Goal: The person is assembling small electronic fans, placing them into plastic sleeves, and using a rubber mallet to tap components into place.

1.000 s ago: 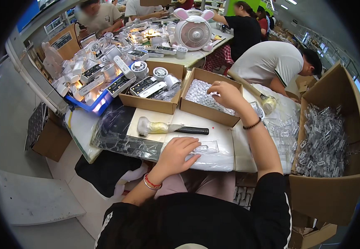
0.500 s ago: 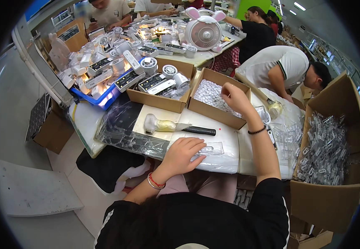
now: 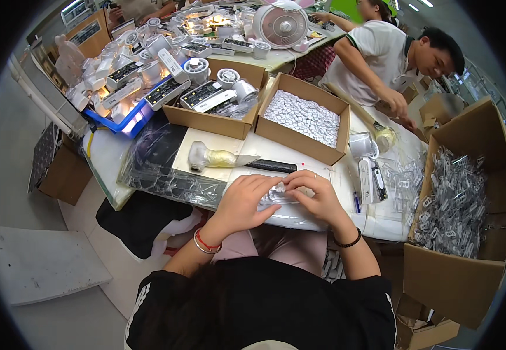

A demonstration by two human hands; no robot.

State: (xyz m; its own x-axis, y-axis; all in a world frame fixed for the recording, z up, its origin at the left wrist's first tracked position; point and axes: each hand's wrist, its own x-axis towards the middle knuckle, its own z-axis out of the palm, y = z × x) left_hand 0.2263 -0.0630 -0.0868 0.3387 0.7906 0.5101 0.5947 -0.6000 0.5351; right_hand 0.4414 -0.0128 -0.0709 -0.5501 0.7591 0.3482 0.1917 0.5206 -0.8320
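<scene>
We have both hands together on the near side of the mallet (image 3: 221,157), just short of its black handle. Our left hand (image 3: 244,201) lies palm down and spread, thumb well apart from the fingers, at a clear plastic piece (image 3: 271,197) that sits between our hands, nearer us than the mallet. Our right hand (image 3: 318,201) bends its fingertips in to the same piece; we cannot tell whether they pinch anything there. Beyond the mallet and to its right we have an open carton (image 3: 302,144) of small white discs (image 3: 302,116); straight beyond it stands another carton (image 3: 206,124) with white and black parts. Right of the mallet lie a blue pen (image 3: 357,203) and, farther off, a big carton (image 3: 451,280) heaped with clear pieces (image 3: 454,210)
</scene>
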